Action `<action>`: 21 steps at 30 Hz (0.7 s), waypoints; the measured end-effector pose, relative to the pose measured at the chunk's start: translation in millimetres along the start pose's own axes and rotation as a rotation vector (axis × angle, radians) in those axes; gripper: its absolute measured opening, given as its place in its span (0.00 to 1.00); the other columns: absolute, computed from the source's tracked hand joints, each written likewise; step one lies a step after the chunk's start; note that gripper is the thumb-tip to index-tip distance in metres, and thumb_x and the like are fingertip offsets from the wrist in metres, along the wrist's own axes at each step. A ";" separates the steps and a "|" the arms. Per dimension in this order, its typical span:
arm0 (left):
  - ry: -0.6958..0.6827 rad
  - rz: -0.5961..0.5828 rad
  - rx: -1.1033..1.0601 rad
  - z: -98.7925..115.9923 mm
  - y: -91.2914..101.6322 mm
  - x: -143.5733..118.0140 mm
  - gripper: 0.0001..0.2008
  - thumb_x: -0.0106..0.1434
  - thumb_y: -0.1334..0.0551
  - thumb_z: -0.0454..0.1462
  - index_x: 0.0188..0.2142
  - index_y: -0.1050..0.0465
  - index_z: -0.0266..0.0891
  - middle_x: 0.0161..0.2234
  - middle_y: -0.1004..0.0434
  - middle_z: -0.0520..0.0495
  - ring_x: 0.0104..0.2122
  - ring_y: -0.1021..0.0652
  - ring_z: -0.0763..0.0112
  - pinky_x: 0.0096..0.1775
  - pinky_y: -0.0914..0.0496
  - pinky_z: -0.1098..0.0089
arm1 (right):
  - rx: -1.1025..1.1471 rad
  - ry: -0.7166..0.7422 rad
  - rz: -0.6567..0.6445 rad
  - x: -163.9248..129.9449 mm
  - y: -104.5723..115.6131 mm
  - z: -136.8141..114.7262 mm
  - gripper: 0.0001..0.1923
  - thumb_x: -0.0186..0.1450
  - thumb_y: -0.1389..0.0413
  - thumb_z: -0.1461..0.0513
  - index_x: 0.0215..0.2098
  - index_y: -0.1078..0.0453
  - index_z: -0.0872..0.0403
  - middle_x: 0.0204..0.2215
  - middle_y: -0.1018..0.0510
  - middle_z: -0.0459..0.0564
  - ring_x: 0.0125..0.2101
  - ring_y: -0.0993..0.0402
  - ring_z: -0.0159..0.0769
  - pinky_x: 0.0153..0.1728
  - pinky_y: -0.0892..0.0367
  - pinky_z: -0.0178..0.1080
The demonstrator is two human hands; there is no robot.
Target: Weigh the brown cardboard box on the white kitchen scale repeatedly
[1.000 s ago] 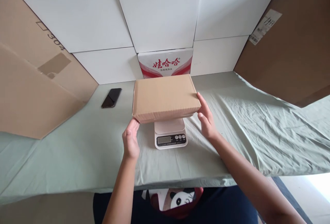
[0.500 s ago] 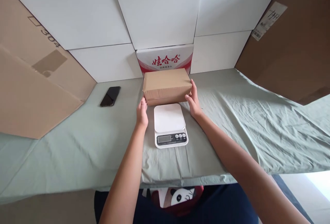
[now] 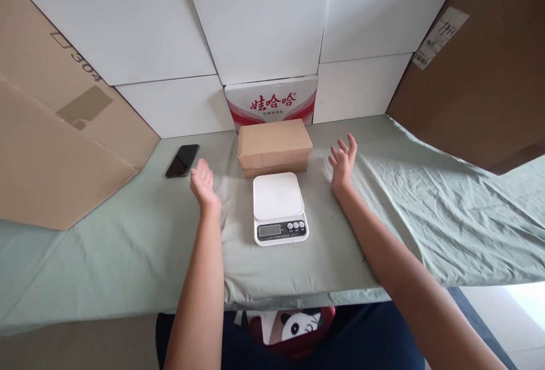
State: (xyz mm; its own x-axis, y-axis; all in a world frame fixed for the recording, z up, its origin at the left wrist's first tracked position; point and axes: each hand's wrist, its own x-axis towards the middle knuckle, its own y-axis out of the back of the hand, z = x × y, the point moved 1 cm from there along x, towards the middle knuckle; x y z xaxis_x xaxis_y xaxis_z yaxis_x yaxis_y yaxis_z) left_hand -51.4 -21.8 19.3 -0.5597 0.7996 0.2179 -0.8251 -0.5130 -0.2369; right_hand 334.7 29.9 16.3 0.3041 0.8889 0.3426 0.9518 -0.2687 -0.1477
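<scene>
A closed brown cardboard box (image 3: 275, 146) rests on the green cloth, just behind a white digital kitchen scale (image 3: 279, 200). The scale's platform is bare and its display looks blank. To the left of the box, my left hand (image 3: 203, 184) is held up with fingers stretched out, holding nothing, near a black phone (image 3: 182, 160). My right hand (image 3: 344, 163) is raised to the right of the box, fingers spread and slightly curled, also holding nothing. Neither hand touches the box.
Green cloth (image 3: 140, 256) covers the table. White panels (image 3: 259, 29) and a white carton with red lettering (image 3: 272, 100) stand at the back. Large brown cardboard sheets flank the table on the left (image 3: 63, 131) and right (image 3: 472, 86).
Both hands have let go of the cardboard box and moved apart, the left one leftward and the right one rightward. The box now sits on the cloth behind the scale.
</scene>
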 end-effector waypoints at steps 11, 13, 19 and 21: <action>0.077 -0.200 0.041 -8.3 -34.8 -23.4 0.49 0.61 0.45 0.71 0.65 0.26 0.38 0.71 0.34 0.29 0.72 0.35 0.46 0.71 0.39 0.50 | -0.020 -0.096 -0.237 -15.1 -17.6 -3.9 0.39 0.67 0.47 0.39 0.73 0.46 0.38 0.76 0.41 0.54 0.72 0.38 0.53 0.70 0.42 0.65; 0.084 -0.247 0.044 -8.6 -40.7 -28.3 0.48 0.60 0.43 0.71 0.64 0.25 0.40 0.71 0.34 0.32 0.72 0.35 0.47 0.71 0.39 0.51 | -0.020 -0.089 -0.325 -21.7 -25.3 -11.1 0.42 0.67 0.45 0.39 0.75 0.48 0.41 0.76 0.42 0.55 0.74 0.42 0.52 0.72 0.44 0.63; 0.093 -0.305 0.044 -6.0 -46.4 -35.9 0.48 0.60 0.42 0.71 0.64 0.25 0.38 0.70 0.31 0.32 0.71 0.32 0.46 0.71 0.38 0.51 | -0.016 -0.014 -0.484 -27.7 -36.6 -25.3 0.50 0.66 0.41 0.40 0.78 0.57 0.42 0.78 0.44 0.53 0.76 0.46 0.49 0.75 0.47 0.61; 0.096 -0.316 0.043 -4.7 -47.0 -37.3 0.48 0.61 0.41 0.70 0.64 0.26 0.37 0.68 0.29 0.31 0.70 0.31 0.46 0.71 0.38 0.51 | -0.010 -0.017 -0.490 -27.6 -37.6 -25.9 0.50 0.66 0.40 0.40 0.78 0.56 0.41 0.78 0.46 0.52 0.76 0.46 0.50 0.75 0.46 0.61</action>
State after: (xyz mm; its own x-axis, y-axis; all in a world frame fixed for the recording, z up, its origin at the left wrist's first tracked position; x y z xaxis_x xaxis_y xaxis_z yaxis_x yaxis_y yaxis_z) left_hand 8.6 -26.1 17.8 -0.2674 0.9459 0.1835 -0.9603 -0.2459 -0.1316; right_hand 291.5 5.8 36.5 -0.1808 0.9174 0.3546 0.9831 0.1797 0.0361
